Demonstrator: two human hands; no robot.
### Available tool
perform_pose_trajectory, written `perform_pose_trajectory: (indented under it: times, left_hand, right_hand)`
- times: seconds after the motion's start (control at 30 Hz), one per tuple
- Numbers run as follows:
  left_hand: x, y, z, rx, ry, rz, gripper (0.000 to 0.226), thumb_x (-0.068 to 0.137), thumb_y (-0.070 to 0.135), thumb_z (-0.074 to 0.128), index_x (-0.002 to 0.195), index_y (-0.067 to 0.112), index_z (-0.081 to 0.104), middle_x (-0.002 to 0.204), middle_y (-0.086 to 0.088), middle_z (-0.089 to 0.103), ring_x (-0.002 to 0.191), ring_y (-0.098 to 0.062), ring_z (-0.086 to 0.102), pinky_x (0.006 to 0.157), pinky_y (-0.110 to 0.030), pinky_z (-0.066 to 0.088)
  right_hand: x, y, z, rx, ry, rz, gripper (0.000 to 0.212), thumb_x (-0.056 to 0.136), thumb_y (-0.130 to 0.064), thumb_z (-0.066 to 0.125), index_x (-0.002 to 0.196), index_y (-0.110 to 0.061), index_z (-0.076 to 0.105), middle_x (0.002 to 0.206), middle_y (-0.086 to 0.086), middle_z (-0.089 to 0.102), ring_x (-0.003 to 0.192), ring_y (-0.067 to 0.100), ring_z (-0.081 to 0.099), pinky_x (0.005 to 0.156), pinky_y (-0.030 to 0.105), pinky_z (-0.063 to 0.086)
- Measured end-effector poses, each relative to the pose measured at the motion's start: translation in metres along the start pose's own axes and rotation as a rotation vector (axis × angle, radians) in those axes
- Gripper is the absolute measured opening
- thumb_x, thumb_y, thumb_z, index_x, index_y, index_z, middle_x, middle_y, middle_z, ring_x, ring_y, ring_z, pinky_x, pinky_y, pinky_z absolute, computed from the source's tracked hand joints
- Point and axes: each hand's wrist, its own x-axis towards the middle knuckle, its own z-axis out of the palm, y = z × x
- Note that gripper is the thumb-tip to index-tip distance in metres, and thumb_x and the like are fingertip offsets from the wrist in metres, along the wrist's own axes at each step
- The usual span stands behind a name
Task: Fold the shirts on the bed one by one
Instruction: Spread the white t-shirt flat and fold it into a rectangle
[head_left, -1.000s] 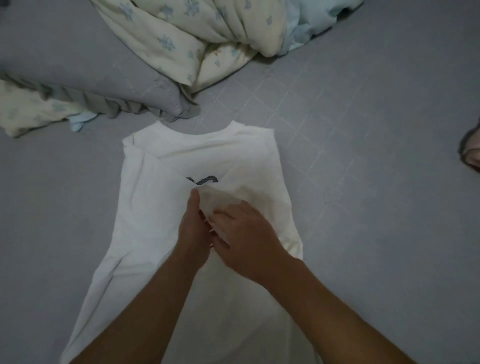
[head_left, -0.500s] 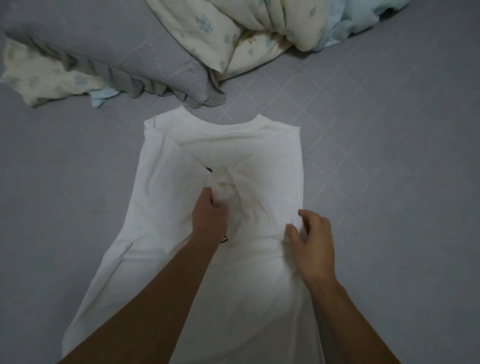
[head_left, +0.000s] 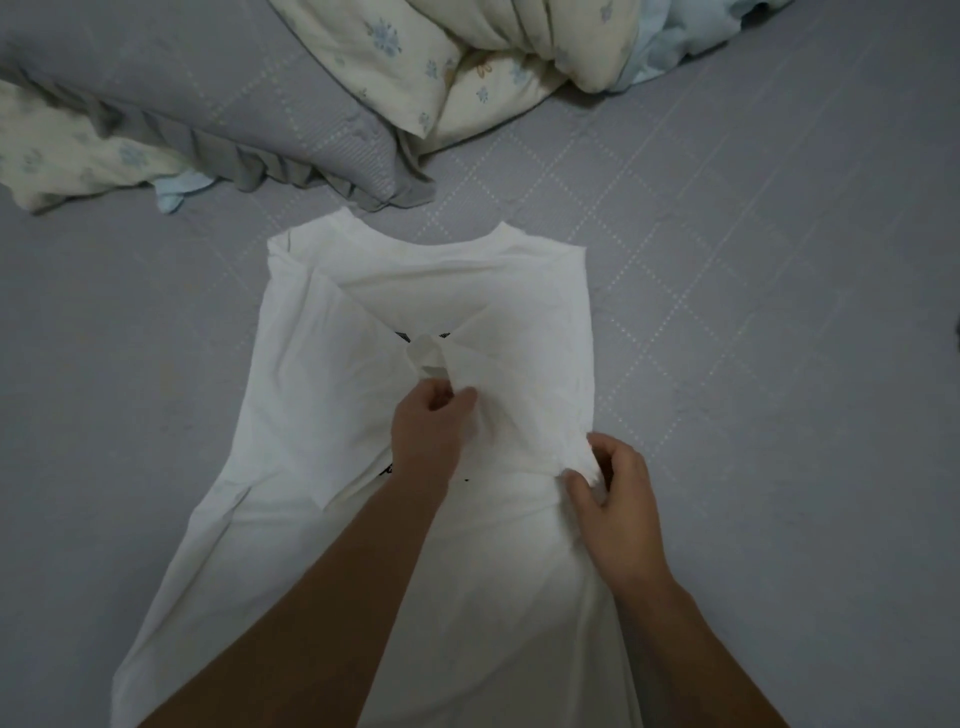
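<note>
On the bed (head_left: 779, 364), left hand (head_left: 426, 431) still pinches the shirt (head_left: 322, 389) sleeve; right hand (head_left: 613, 499) has moved right, pinching the side fold.

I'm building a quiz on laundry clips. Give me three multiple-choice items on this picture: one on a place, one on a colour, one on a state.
1. Where does the shirt's collar point?
A. Toward the pillow
B. Toward the person
C. To the right edge

2. What colour is the sheet under the shirt?
A. Red
B. Grey
C. Green

3. What is the right hand doing?
A. Lying flat on the sheet
B. Pinching the shirt's right edge
C. Holding the pillow

Key: 1 A, the neckline lies at the far end, just short of the grey pillow. 2 B, the quilted sheet is grey all around the shirt. 3 B, its thumb and fingers close on a bunch of white cloth at the shirt's side, while the left hand grips cloth at the middle.
</note>
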Motion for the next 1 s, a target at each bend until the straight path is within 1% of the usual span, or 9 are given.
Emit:
perform_pose_trajectory:
  times: [0.13,0.23,0.3,0.43,0.5,0.57,0.7,0.9,1.0]
  left_hand:
    - [-0.005,-0.009,-0.012,-0.029,0.093,-0.001,0.014,0.080,0.026,0.058,0.086,0.014,0.059,0.065,0.002,0.063,0.054,-0.014,0.056,0.049,-0.026,0.047]
    - [-0.003,-0.023,-0.018,0.242,0.147,-0.037,0.011,0.089,0.022,0.059,0.095,0.015,0.053,0.080,0.001,0.061,0.080,-0.028,0.064,0.071,-0.036,0.053]
    - [-0.004,-0.026,-0.020,0.315,0.217,-0.017,0.015,0.087,0.018,0.061,0.098,0.018,0.051,0.076,0.006,0.057,0.088,-0.030,0.063,0.073,-0.029,0.043]
    - [-0.012,-0.010,-0.012,0.431,0.297,0.546,0.037,0.076,0.006,0.058,0.110,0.019,0.055,0.100,-0.003,0.055,0.089,-0.023,0.057,0.077,-0.028,0.041]
    - [-0.009,0.002,0.006,0.605,0.123,0.878,0.046,0.076,0.009,0.050,0.120,0.018,0.060,0.123,-0.005,0.057,0.114,-0.026,0.056,0.097,-0.039,0.043]
    - [0.002,0.010,0.023,0.873,-0.079,0.986,0.052,0.089,0.016,0.042,0.141,0.015,0.050,0.152,-0.011,0.043,0.142,-0.028,0.037,0.115,-0.044,0.029]
    - [0.036,-0.018,0.019,1.337,-0.185,0.872,0.065,0.102,0.047,0.024,0.158,0.023,0.001,0.165,-0.003,-0.008,0.153,-0.028,-0.006,0.122,-0.046,0.002]
    - [0.049,-0.036,-0.004,1.432,-0.277,0.757,0.117,0.064,0.091,0.032,0.152,0.036,-0.022,0.161,0.000,-0.029,0.147,-0.036,-0.025,0.120,-0.052,-0.005]
    - [0.058,-0.014,0.006,1.436,-0.322,0.620,0.116,0.061,0.097,0.020,0.147,0.039,-0.032,0.155,0.002,-0.041,0.144,-0.034,-0.034,0.119,-0.053,-0.012]
  right_hand:
    - [-0.003,0.002,-0.001,-0.070,-0.032,0.043,0.034,0.089,-0.023,0.067,0.121,-0.021,0.059,0.110,-0.003,0.060,0.094,0.012,0.058,0.087,0.033,0.049]
    - [-0.003,-0.002,-0.001,-0.155,-0.069,0.054,0.037,0.082,-0.021,0.070,0.117,-0.021,0.059,0.111,-0.001,0.057,0.098,0.016,0.057,0.082,0.029,0.045]
    - [-0.002,-0.010,-0.001,-0.196,-0.067,0.000,0.050,0.078,-0.024,0.073,0.125,-0.021,0.055,0.119,0.001,0.052,0.109,0.019,0.052,0.091,0.033,0.045]
    - [0.020,-0.034,0.002,-0.324,-0.065,-0.286,0.080,0.086,-0.031,0.066,0.153,-0.009,0.027,0.161,0.012,0.022,0.147,0.026,0.021,0.121,0.038,0.019]
    - [0.047,-0.047,0.011,-0.436,-0.069,-0.417,0.079,0.094,-0.032,0.056,0.156,-0.006,0.014,0.165,0.012,0.006,0.152,0.026,0.003,0.122,0.037,0.007]
    - [0.077,-0.058,0.023,-0.549,-0.071,-0.470,0.074,0.099,-0.030,0.045,0.156,-0.005,0.006,0.165,0.011,-0.004,0.152,0.026,-0.005,0.123,0.041,0.003]
    - [0.100,-0.047,0.044,-0.793,-0.084,-0.436,0.073,0.100,-0.034,0.034,0.156,-0.004,-0.001,0.164,0.013,-0.013,0.152,0.027,-0.011,0.122,0.048,0.003]
    - [0.056,-0.007,0.050,-0.811,-0.010,-0.333,0.078,0.095,-0.043,0.034,0.156,-0.004,0.006,0.165,0.015,0.001,0.152,0.030,-0.001,0.122,0.053,0.006]
    - [0.024,0.012,0.046,-0.791,-0.009,-0.330,0.076,0.092,-0.040,0.039,0.155,-0.002,0.019,0.164,0.016,0.012,0.151,0.031,0.011,0.119,0.056,0.015]
